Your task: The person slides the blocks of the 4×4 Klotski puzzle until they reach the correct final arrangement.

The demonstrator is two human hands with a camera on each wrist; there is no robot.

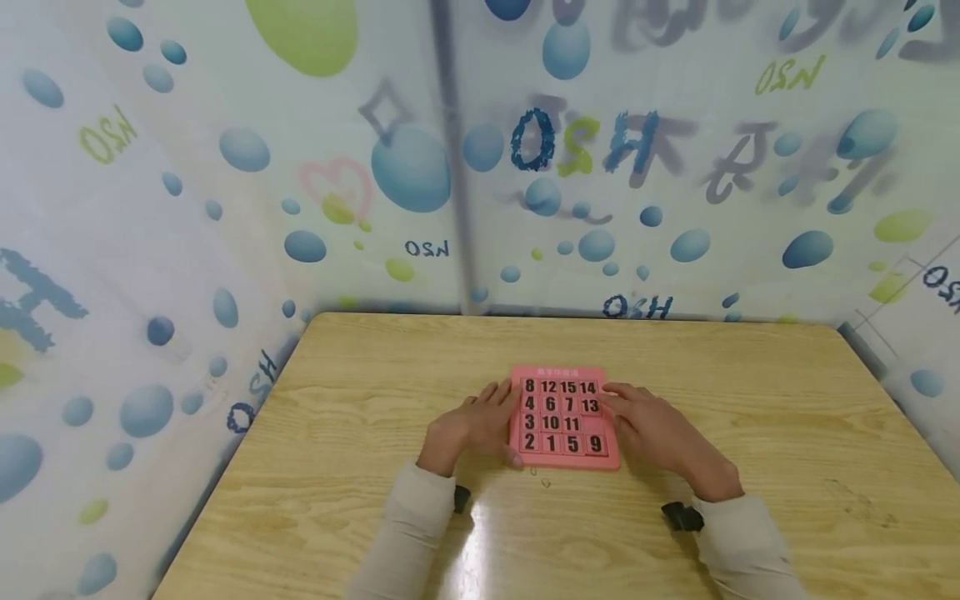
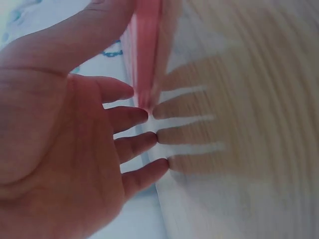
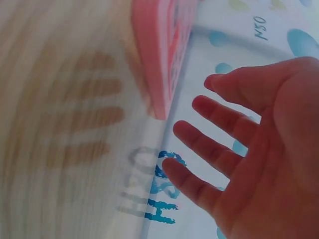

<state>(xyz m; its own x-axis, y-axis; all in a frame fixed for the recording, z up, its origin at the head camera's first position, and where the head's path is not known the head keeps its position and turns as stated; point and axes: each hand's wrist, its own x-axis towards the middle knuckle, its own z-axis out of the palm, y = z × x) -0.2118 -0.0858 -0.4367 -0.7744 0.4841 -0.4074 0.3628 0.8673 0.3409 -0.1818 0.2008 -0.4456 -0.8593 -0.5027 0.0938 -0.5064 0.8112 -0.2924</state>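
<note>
A pink number sliding puzzle [image 1: 561, 458] lies flat on the table, with black-numbered square tiles in rows. Its top row reads 8, 12, 15, 14; a gap shows below the 13 tile [image 1: 590, 406]. Along the puzzle's left edge rests my left hand [image 1: 480, 425], fingers extended and thumb by the lower left corner. The left wrist view shows its fingertips [image 2: 135, 115] on or close to the tabletop. On the other side, my right hand [image 1: 652, 425] has its fingertips beside the right edge, near 13; its fingers look loosely spread in the right wrist view.
The wooden table [image 1: 337, 400] has its far edge against a white wall [image 1: 510, 208] printed with blue and green drops and lettering. Another wall panel stands at the left. Dark wrist straps [image 1: 682, 517] sit by both light sleeves.
</note>
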